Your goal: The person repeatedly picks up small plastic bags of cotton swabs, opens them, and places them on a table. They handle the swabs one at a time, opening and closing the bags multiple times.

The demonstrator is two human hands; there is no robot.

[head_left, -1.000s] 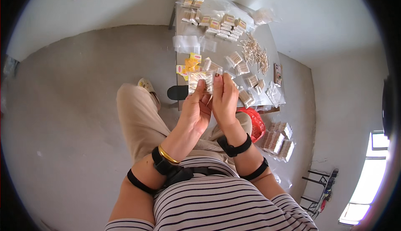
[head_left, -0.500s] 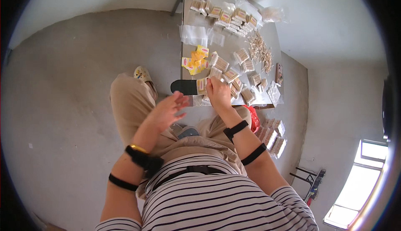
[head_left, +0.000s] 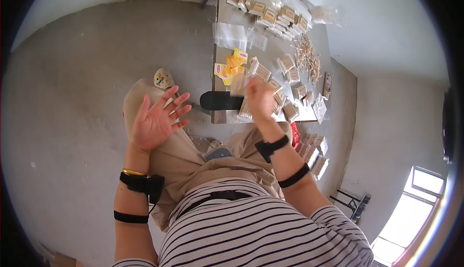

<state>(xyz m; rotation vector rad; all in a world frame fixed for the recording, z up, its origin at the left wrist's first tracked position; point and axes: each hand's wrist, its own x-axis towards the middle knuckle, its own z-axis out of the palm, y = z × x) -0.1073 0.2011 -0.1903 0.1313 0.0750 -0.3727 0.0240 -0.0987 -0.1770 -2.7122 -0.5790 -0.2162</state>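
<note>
My left hand [head_left: 157, 124] is raised over my left thigh, palm up, fingers spread, holding nothing. My right hand [head_left: 260, 99] is closed at the near part of the table, smeared by motion. From its fingers a small clear packet [head_left: 238, 84] sticks out to the left, too blurred to show its contents. Just below the packet lies a flat black strip [head_left: 220, 101] with a rounded end, jutting past the table's left edge. Yellow printed cards [head_left: 223, 70] lie in a loose pile beyond it. Bundles of thin wooden sticks, like cotton swabs [head_left: 261, 70], lie around my right hand.
Empty clear bags [head_left: 230, 35] lie near the table's [head_left: 219, 116] left edge. Loose sticks [head_left: 308, 57] are heaped at the right, near a phone [head_left: 327, 84]. Packed bundles [head_left: 280, 21] are stacked at the far end. More bundles [head_left: 311, 151] stand low beside my right leg, near a red bag [head_left: 295, 135].
My right hand has lifted the packet off the black strip and moved slightly right and away from me. My left hand has drawn back to the left and turned palm up.
</note>
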